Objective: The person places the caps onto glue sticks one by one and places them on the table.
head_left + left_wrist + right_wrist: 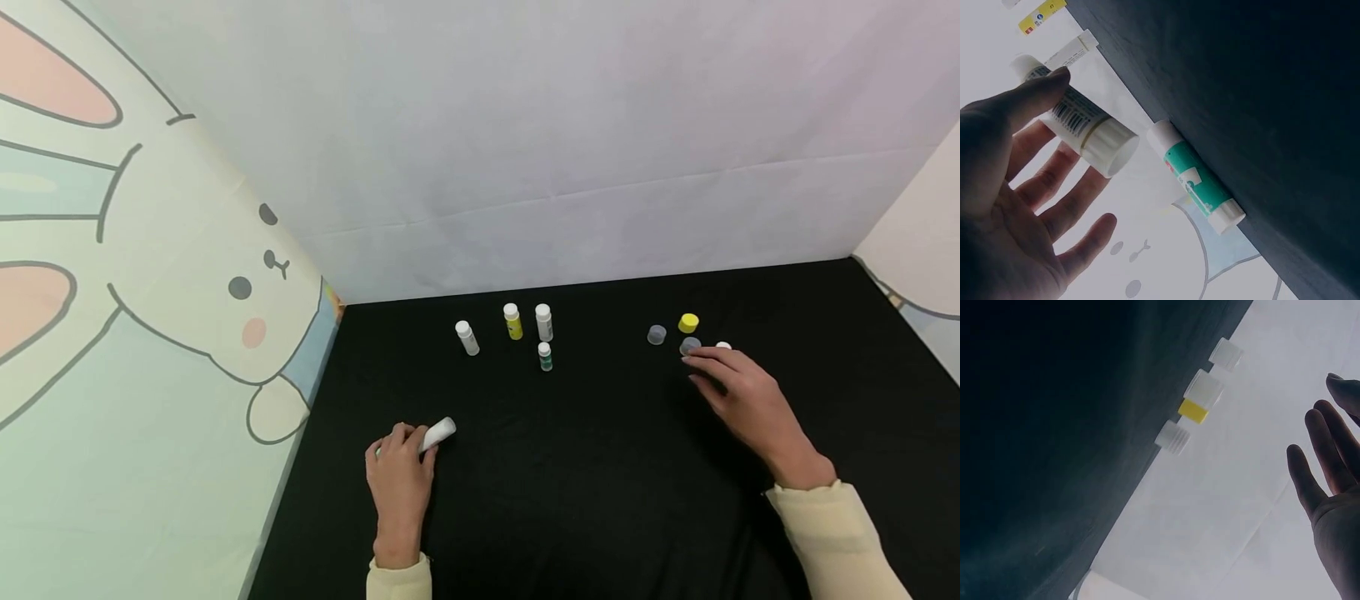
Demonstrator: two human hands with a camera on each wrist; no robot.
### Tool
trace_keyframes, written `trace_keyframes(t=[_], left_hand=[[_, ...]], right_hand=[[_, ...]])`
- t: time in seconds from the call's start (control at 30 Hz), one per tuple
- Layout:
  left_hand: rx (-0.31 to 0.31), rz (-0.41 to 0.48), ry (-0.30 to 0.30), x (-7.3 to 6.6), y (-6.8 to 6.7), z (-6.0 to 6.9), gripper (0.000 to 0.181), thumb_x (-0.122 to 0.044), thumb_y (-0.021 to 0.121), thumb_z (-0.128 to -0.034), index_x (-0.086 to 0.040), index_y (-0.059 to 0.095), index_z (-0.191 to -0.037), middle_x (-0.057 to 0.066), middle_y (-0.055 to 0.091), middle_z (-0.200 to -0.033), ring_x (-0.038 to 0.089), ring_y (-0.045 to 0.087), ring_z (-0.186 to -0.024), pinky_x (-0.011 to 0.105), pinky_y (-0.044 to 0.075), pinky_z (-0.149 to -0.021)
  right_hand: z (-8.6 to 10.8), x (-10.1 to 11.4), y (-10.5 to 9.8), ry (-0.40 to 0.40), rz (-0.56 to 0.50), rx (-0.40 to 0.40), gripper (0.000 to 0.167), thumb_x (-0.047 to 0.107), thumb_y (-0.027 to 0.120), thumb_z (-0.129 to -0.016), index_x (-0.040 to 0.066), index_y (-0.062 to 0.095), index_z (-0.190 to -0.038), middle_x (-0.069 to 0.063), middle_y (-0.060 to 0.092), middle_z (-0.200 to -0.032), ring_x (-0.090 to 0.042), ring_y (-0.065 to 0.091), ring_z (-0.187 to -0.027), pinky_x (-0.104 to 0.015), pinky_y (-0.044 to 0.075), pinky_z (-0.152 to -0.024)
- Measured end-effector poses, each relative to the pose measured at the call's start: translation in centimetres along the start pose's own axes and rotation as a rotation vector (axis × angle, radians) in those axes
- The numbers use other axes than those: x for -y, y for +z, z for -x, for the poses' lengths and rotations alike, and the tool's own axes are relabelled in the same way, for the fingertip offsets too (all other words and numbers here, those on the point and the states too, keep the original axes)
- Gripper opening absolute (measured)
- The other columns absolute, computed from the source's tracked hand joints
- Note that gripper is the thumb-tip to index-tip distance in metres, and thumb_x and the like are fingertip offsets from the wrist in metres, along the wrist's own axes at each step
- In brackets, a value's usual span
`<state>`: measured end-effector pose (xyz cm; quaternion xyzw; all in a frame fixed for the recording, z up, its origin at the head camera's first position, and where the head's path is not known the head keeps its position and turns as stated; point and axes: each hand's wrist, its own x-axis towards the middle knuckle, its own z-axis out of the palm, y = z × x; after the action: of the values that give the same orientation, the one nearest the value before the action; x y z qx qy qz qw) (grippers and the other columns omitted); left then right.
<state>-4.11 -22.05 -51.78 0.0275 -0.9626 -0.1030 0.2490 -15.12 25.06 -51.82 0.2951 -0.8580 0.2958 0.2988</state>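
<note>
My left hand (399, 479) holds a white glue-stick-like tube (438, 434), tilted, at the left of the black cloth. In the left wrist view the left hand (1041, 169) pinches that tube (1079, 115) between thumb and fingers, its barcode showing. A green tube with white ends (1197, 181) stands beyond it, apart from the fingers. At the right, my right hand (753, 408) hovers by a clear cap (690, 345) with a white cap (723, 345) partly behind it. In the right wrist view the fingers of the right hand (1338, 469) are spread and hold nothing.
Upright at the back middle are a white tube (467, 338), a yellow tube (513, 322), another white one (544, 323) and a small green one (545, 357). A clear cap (656, 335) and a yellow cap (688, 323) lie back right. Walls of printed fabric (525, 150) enclose the cloth.
</note>
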Motion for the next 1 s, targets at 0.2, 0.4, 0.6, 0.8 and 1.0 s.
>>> trace_keyframes(t=[0.2,0.4,0.6,0.8,1.0], left_hand=[[0.052,-0.016,-0.027,0.3,0.0,0.1,0.028,-0.009,0.095,-0.0769,-0.006,0.081,-0.100,0.013,0.071,-0.100,0.035,0.071,-0.088,0.060,0.051,-0.094],[0.111,-0.044,-0.052,0.7,-0.2,0.2,0.028,-0.009,0.095,-0.0769,-0.006,0.080,-0.101,0.013,0.071,-0.101,0.036,0.071,-0.092,0.059,0.050,-0.094],[0.144,-0.059,-0.058,0.9,-0.3,0.4,0.027,-0.009,0.094,-0.0769,-0.005,0.080,-0.099,0.013,0.072,-0.101,0.037,0.071,-0.093,0.059,0.050,-0.093],[0.157,-0.071,-0.060,1.1,-0.3,0.4,0.026,-0.009,0.094,-0.0771,-0.005,0.081,-0.099,0.015,0.073,-0.102,0.038,0.071,-0.092,0.060,0.051,-0.092],[0.185,-0.082,-0.073,1.3,-0.4,0.5,0.026,-0.009,0.094,-0.0770,-0.005,0.081,-0.099,0.015,0.073,-0.102,0.038,0.071,-0.092,0.061,0.051,-0.091]], right_hand=[[0.1,-0.6,-0.5,0.041,0.017,0.026,0.019,0.008,0.078,-0.097,-0.006,0.075,-0.109,-0.023,0.070,-0.112,-0.036,0.065,-0.098,-0.001,0.024,-0.104],[0.2,-0.9,-0.8,0.106,0.060,0.032,0.048,-0.023,0.088,-0.065,-0.005,0.076,-0.108,-0.020,0.071,-0.112,-0.033,0.065,-0.099,0.000,0.024,-0.099],[0.2,-1.3,-1.2,0.139,0.073,0.036,0.047,-0.023,0.087,-0.067,-0.005,0.076,-0.109,-0.019,0.071,-0.114,-0.035,0.066,-0.101,0.000,0.023,-0.099],[0.2,-1.8,-1.5,0.162,0.097,0.041,0.046,-0.022,0.087,-0.069,-0.005,0.076,-0.110,-0.020,0.070,-0.115,-0.036,0.066,-0.101,-0.001,0.024,-0.097],[0.2,-2.4,-1.8,0.187,0.108,0.053,0.045,-0.019,0.087,-0.071,-0.004,0.076,-0.112,-0.019,0.071,-0.117,-0.035,0.066,-0.103,-0.005,0.027,-0.093]])
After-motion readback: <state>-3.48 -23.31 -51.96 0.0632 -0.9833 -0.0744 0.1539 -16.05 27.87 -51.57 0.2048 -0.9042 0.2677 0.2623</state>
